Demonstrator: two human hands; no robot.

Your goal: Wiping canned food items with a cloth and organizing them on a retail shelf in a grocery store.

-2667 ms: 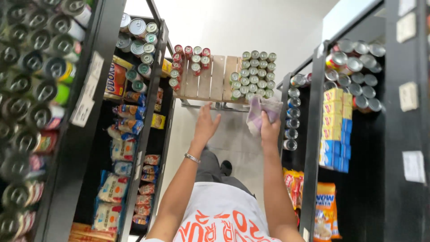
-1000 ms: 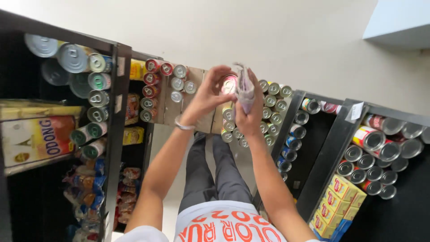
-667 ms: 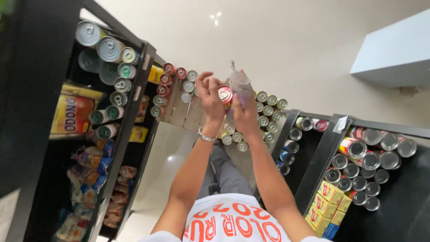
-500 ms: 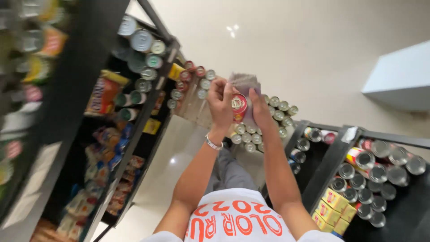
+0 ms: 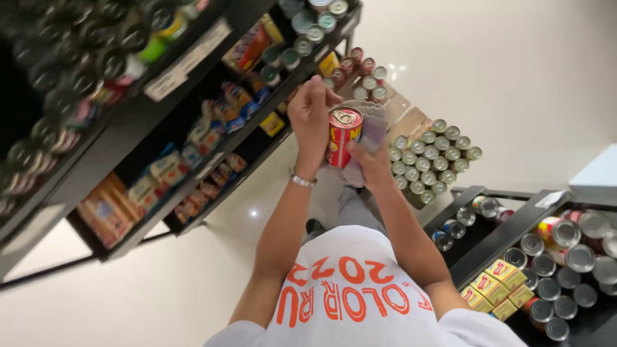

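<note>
My left hand [image 5: 311, 119], with a metal bracelet at the wrist, grips a red and yellow can [image 5: 344, 136] by its side, held upright in front of my chest. My right hand [image 5: 373, 168] holds a pale grey cloth [image 5: 374, 130] pressed against the can's right side and bottom. Both hands meet around the can, above my white shirt with orange lettering.
A black shelf rack [image 5: 193, 61] on the left carries cans and snack packets. Beyond my hands, a cardboard tray [image 5: 411, 119] holds several green-topped cans [image 5: 437, 157] and red cans [image 5: 363, 64]. At the right, a black shelf [image 5: 495, 241] holds cans and yellow boxes [image 5: 498, 286].
My left hand reached to the tray, took a red can and brought it to the cloth in my right hand. The view has swung left and both hands sit lower.
</note>
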